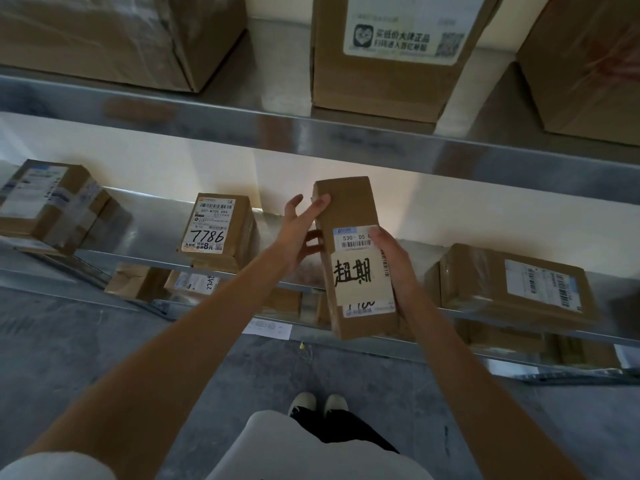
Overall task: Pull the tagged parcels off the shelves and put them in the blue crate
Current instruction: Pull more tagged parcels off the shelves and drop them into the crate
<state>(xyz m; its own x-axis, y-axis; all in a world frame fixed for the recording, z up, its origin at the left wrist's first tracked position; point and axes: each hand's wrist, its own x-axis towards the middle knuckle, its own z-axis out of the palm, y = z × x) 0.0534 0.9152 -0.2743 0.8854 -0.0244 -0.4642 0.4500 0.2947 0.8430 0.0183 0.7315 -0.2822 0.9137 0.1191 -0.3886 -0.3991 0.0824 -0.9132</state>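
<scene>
Two hands lift a tagged parcel (356, 261) clear of the middle shelf (519, 317): right hand (391, 258) gripping its edge, left hand (304, 230) apparently steadying its far side, fingers extended.

Bare forearms, with a short white sleeve (52, 465) just showing at the left edge. White top (277, 448) over black trousers (343, 431). Pale, cream-coloured shoes (318, 403) with rounded toes below.

We see a grey concrete floor (86, 341), a white paper slip (267, 328) lying on it, and pale shoes (318, 403).
</scene>
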